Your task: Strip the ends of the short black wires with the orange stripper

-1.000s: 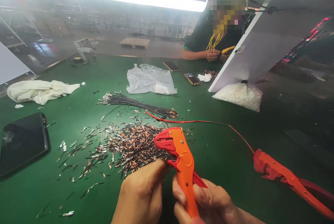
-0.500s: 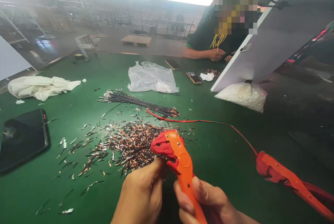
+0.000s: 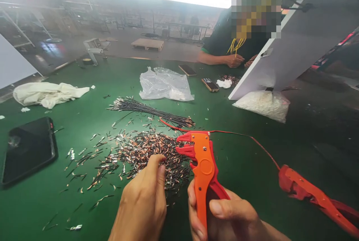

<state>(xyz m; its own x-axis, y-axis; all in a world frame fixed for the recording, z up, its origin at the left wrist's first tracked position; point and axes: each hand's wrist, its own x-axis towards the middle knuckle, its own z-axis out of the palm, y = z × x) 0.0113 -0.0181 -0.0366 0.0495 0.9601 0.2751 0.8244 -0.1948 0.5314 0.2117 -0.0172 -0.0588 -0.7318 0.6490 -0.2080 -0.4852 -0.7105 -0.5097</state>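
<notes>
My right hand is wrapped round an orange-and-red wire stripper. The tool stands nearly upright, with its jaws apart pointing left and its handles spread. Left of it, my left hand is held over the near edge of a heap of short wire offcuts, mostly black with bare copper or silvery ends. Its thumb and index finger are curled close together; whatever is between them, if anything, I cannot make out. Behind the heap lies a bundle of black wires with silvery terminals at the left ends and copper at the right.
A second wire stripper lies at the right, with a red cord running to it. Around the green table are a black phone, a white cloth, a clear plastic bag and a filled bag. A person sits across.
My left hand has moved away from the stripper's jaws, down and to the left. The stripper has turned more upright, shifted right, and its handles and jaws have spread.
</notes>
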